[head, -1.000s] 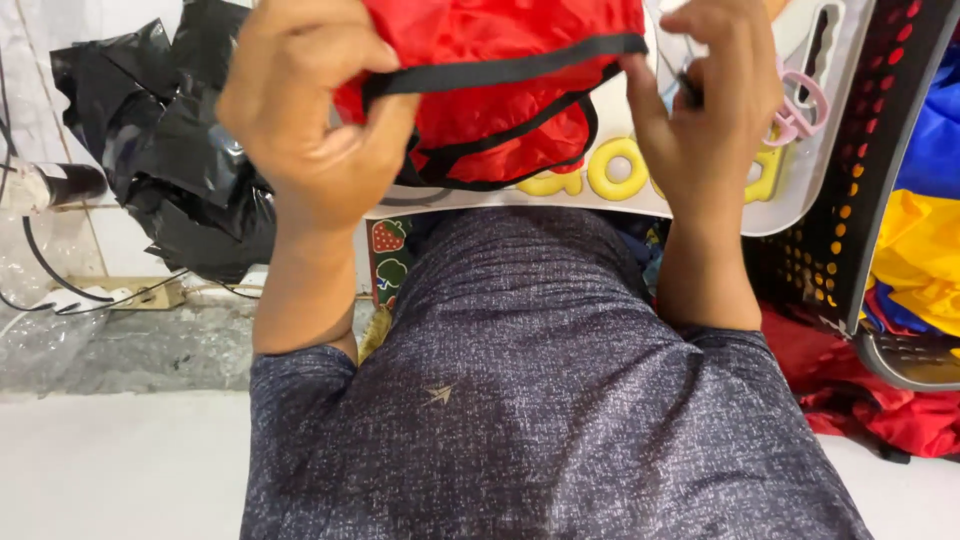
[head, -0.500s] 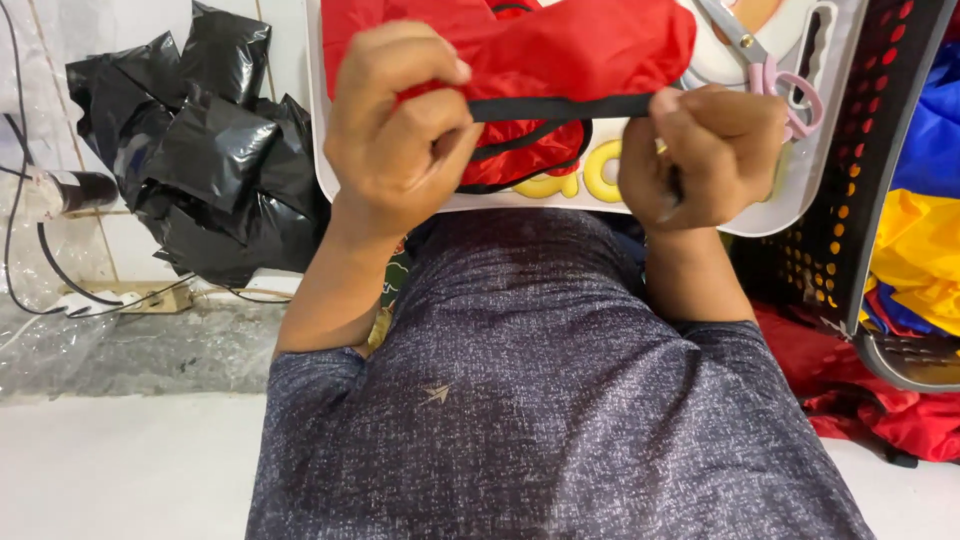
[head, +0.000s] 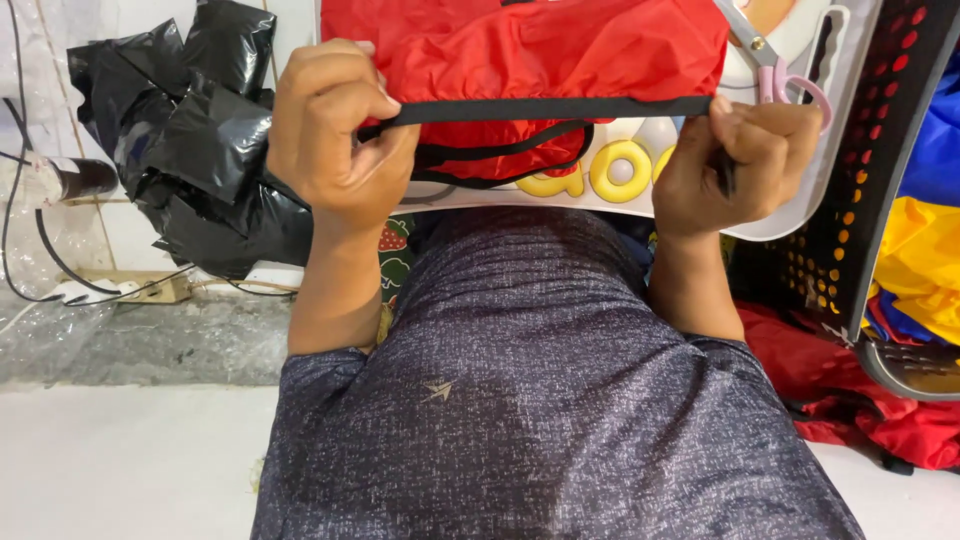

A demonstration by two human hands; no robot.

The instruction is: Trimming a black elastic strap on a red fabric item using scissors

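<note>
Left hand (head: 335,130) and right hand (head: 740,165) pinch the black strap (head: 550,108) ends, hands far apart, strap tight across the red cloth (head: 520,60) at 12 o'clock. White tray (head: 800,210) carries cloth + pink scissors (head: 775,70). Black basket (head: 880,200) at 3 o'clock has coloured cloth. Vs. 0.5 s ago, hands are wider.

White tray (head: 800,215) with yellow lettering, bearing red fabric (head: 520,50) and, apparently resting flat, pink-handled scissors (head: 775,70).
</note>
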